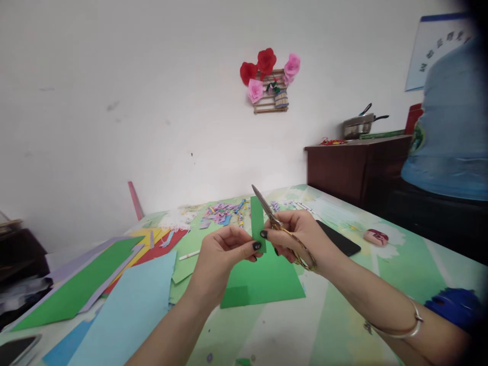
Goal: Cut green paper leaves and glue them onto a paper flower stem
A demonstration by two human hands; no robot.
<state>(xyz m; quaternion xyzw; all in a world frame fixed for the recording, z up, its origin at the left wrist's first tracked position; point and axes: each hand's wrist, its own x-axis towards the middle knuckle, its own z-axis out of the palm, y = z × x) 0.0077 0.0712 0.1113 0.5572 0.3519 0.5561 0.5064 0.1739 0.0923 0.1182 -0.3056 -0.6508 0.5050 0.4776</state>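
A green strip (256,218), seemingly cut already, is held above the table (282,335), short of its far edge, by the left hand (229,249), scissors (263,202) by the right hand (299,231); a larger green sheet (267,287) is left beneath.

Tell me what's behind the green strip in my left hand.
Beyond the green strip, the patterned table shows, with small colored pieces to the strip's left. Whatever the strip covers can't be seen.

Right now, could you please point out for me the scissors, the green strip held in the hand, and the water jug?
Scissors (276,222): head view, near the pivot.
Green strip (256,217): head view, middle of its flat face.
Water jug (450,134): head view, its blue side wall.
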